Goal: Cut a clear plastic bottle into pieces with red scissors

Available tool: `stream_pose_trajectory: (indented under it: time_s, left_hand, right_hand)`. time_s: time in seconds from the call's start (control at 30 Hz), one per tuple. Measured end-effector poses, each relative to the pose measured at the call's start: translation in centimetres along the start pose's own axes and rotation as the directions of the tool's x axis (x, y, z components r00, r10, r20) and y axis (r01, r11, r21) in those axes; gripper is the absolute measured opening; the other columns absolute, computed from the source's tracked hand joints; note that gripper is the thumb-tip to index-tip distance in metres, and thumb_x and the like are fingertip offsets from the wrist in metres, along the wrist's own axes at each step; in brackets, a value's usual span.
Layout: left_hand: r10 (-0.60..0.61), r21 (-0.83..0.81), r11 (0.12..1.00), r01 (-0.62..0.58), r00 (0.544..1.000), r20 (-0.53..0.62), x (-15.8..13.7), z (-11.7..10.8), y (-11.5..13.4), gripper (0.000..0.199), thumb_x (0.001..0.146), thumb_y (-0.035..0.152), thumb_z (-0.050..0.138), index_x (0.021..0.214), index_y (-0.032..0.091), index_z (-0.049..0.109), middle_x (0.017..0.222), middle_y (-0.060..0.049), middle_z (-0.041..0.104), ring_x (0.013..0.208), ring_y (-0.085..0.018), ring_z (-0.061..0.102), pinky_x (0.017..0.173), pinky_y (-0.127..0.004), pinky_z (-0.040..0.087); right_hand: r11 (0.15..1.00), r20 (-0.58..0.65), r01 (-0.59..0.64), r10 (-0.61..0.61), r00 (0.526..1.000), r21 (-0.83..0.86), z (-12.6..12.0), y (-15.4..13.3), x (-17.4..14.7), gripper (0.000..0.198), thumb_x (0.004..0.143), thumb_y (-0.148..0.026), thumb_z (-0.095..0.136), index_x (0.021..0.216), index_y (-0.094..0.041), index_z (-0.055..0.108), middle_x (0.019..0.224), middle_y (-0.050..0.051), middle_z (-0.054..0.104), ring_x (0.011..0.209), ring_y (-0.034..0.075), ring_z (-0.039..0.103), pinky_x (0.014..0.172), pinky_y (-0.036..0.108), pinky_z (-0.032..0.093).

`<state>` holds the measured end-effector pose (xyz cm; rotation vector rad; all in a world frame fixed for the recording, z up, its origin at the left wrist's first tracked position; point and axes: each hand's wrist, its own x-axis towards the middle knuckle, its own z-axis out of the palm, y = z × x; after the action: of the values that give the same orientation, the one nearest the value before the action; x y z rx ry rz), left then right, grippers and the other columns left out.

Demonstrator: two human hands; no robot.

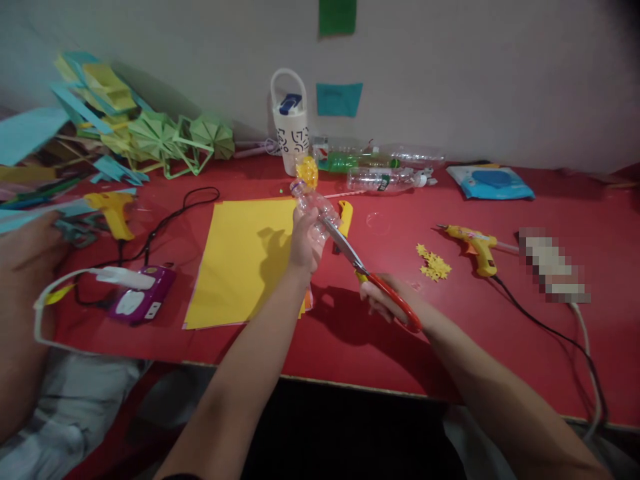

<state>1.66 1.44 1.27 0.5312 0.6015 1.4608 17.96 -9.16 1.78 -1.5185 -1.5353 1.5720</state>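
My left hand (304,240) grips a clear plastic bottle (316,200), cut short, with its purple-ringed neck pointing away from me. In my right hand (383,300) is a pair of scissors (393,301) with red handles. The blades lie against the bottle's near right side, and I cannot tell how far apart they are. Just beyond the bottle's neck sits a yellow translucent piece (307,172). Behind the bottle, a yellow box cutter (345,220) lies on the red table (350,367). Yellow paper sheets (240,267) are stacked under and left of my left hand.
Small yellow stars (434,265) and a yellow glue gun (473,243) lie to the right. Plastic bottles (380,179), a white tumbler (291,137) and a blue wipes pack (490,181) line the back. At left are another glue gun (114,212), a purple power strip (143,297), paper crafts (160,140) and another person's arm (25,293).
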Motion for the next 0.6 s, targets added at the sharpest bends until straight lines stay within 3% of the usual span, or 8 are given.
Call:
stream_pose_trajectory:
  time_s: [0.27,0.6]
  left_hand:
    - [0.005,-0.026,1.000,-0.005,1.000,-0.025,-0.04,0.03,0.54,0.040,0.065,0.039,0.078,0.096,0.023,0.058,0.080,-0.001,0.067,0.078,-0.018,0.067,0.094,-0.040,0.051]
    - [0.016,0.016,1.000,-0.016,0.999,-0.041,-0.29,0.11,0.31,0.051,0.068,0.035,0.075,0.115,0.025,0.057,0.083,-0.001,0.068,0.092,-0.023,0.070,0.097,-0.042,0.050]
  right_hand:
    - [1.000,0.070,-0.001,0.003,0.998,-0.030,-0.38,-0.82,-0.44,0.056,0.079,-0.077,0.057,0.071,-0.022,0.049,0.049,-0.008,0.042,0.040,0.008,0.040,0.048,0.025,0.042]
    - [1.000,0.083,0.001,-0.001,0.997,0.001,-0.67,-0.46,-0.59,0.054,0.081,-0.075,0.057,0.071,-0.023,0.047,0.048,-0.009,0.038,0.041,0.008,0.038,0.048,0.026,0.041]
